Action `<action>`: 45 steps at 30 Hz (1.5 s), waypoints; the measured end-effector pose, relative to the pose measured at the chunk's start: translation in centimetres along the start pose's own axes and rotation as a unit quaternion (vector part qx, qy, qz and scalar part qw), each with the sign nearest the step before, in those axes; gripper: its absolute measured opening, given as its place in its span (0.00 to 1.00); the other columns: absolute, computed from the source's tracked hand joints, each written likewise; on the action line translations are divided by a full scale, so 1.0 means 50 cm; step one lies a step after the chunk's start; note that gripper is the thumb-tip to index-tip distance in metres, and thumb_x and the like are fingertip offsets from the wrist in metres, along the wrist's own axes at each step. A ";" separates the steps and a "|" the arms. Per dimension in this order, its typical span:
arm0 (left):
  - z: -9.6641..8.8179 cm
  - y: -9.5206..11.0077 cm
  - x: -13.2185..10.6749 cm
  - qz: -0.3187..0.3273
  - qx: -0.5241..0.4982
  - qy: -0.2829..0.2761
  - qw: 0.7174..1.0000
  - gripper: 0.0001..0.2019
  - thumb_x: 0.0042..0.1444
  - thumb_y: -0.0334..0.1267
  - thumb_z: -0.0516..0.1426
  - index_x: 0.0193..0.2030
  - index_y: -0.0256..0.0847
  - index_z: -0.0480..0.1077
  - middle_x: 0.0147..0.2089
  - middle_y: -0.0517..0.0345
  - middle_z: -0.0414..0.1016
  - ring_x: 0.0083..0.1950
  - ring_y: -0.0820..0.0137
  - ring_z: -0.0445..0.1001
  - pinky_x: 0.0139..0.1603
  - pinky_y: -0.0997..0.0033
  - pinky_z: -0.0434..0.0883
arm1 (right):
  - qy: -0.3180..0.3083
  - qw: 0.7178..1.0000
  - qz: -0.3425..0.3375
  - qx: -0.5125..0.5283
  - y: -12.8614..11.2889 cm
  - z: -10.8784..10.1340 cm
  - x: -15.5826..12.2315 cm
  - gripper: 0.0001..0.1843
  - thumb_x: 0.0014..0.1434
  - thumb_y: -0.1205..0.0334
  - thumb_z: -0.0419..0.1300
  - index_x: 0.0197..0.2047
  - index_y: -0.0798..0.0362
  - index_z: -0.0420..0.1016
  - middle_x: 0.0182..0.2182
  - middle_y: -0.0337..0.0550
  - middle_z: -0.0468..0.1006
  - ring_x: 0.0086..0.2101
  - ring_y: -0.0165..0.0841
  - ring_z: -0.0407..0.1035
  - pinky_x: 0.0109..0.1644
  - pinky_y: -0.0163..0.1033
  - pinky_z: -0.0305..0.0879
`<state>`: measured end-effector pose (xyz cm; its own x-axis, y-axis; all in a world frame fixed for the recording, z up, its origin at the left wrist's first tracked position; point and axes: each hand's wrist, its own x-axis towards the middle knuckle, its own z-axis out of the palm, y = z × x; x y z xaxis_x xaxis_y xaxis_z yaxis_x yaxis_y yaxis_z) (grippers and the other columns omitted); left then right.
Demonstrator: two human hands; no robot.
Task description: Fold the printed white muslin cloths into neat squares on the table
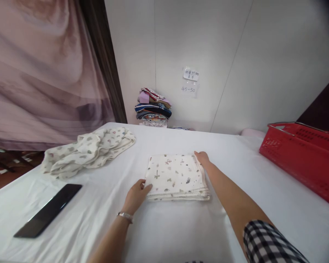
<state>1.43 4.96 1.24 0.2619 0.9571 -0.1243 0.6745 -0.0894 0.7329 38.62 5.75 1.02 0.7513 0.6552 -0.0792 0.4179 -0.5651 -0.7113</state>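
A folded white cloth [175, 173] printed with small plant-like figures lies flat on the table, its layered edge towards me. My left hand [136, 196] grips its left edge, thumb on top and fingers partly hidden at the side. At the far right corner my right hand [203, 159] pinches the fabric between closed fingers. A crumpled white cloth [89, 151] with a similar print lies to the left, apart from both hands.
A flat dark, shiny panel [49, 210] lies on the white-covered table [181, 230] at the left. A red plastic basket [298, 157] stands at the right. Stacked folded fabrics [153, 107] sit behind the table, below paper notes [191, 74] on the wall. A curtain [44, 73] hangs at left.
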 end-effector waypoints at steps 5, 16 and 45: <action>-0.003 0.004 -0.003 -0.006 0.001 0.000 1.000 0.19 0.46 0.53 0.53 0.40 0.42 0.68 0.26 0.62 0.69 0.31 0.67 0.70 0.31 0.71 0.61 | 0.020 0.999 0.043 0.007 0.019 -0.003 0.021 0.14 0.54 0.56 0.58 0.21 0.55 0.67 0.20 0.39 0.70 0.25 0.30 0.66 0.31 0.35 0.60; -0.004 0.006 -0.001 -0.004 0.039 -0.014 0.999 0.19 0.48 0.52 0.52 0.42 0.42 0.67 0.27 0.61 0.69 0.31 0.68 0.70 0.31 0.71 0.60 | -0.007 0.998 0.027 0.063 0.034 -0.029 -0.038 0.15 0.50 0.53 0.56 0.20 0.54 0.67 0.17 0.41 0.69 0.23 0.32 0.65 0.25 0.34 0.56; 0.006 0.002 0.000 -0.003 0.039 0.005 0.999 0.23 0.49 0.58 0.49 0.43 0.42 0.69 0.32 0.57 0.74 0.35 0.65 0.73 0.33 0.70 0.63 | -0.126 0.952 -0.274 -0.057 0.160 -0.137 -0.303 0.20 0.53 0.68 0.48 0.46 0.47 0.74 0.39 0.42 0.70 0.34 0.30 0.67 0.39 0.37 0.64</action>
<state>1.73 4.88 1.11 0.2501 0.9606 -0.1214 0.7285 -0.1041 0.6771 34.08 -12.13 1.29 0.2633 0.9588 0.1070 0.7758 -0.1445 -0.6142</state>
